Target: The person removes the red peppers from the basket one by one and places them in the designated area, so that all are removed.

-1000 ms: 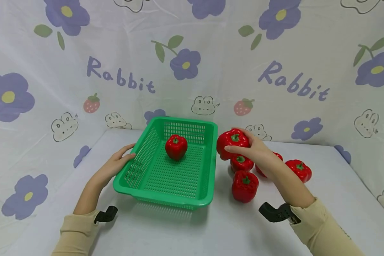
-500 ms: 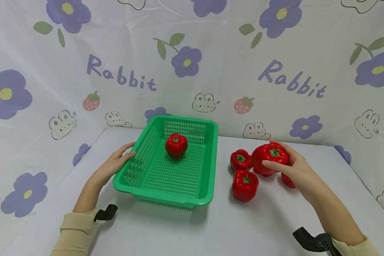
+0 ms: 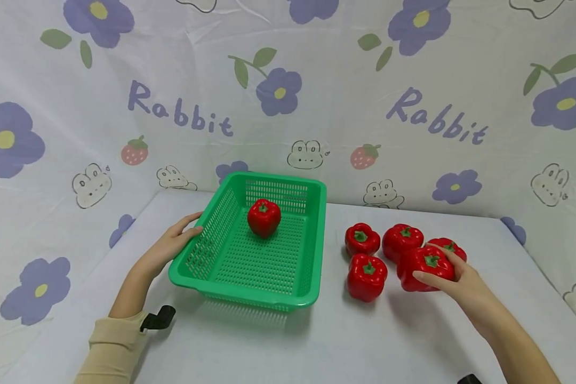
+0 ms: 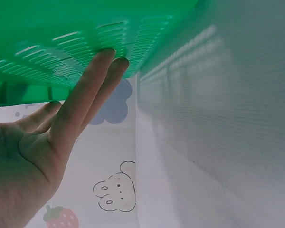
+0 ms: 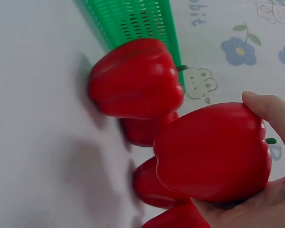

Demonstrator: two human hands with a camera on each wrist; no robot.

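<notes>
Fingers of the right hand (image 3: 461,280) curl around a glossy red bell pepper (image 3: 424,266), at four o'clock from the green slotted plastic basket (image 3: 312,250); the straight-fingered left hand (image 3: 173,246) braces its nine o'clock rim. Step in hand looks like gripping; next comes a lift clear of neighbouring peppers.

peppers (image 3: 424,265): glossy, smooth (plastic-looking) | basket (image 3: 317,234): perforated green plastic | table cover (image 3: 365,341): matt cloth

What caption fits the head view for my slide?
Right hand grips a red pepper beside four others on the table; left hand rests against the green basket holding one pepper.
</notes>
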